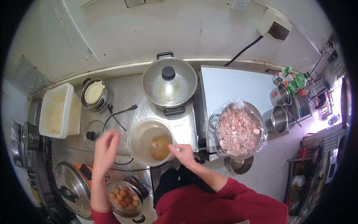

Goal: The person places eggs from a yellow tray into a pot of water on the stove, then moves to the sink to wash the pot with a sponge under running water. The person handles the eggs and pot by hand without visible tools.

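Note:
My right hand (pixel 182 154) grips the right rim of a pale round tub (pixel 133 140), with what looks like a metal utensil's handle at the thumb. Brownish matter lies in the tub's bottom. Left of the tub, my left hand (pixel 107 145) is raised and blurred; no object shows in it. It is over the counter near a small glass lid with a black knob (pixel 91 135). Behind the tub stands a large pot under a glass lid (pixel 179 89). Below my left forearm, brown eggs (pixel 123 193) sit in a pot.
A plastic-wrapped pot of cut raw meat (pixel 239 131) stands on the white surface at right. Power cords (pixel 117 114) lie on the steel counter. At left are a white rectangular tub (pixel 66 112), a small pot (pixel 104 98) and a large lidded pot (pixel 72 184). Metal containers (pixel 279 119) stand far right.

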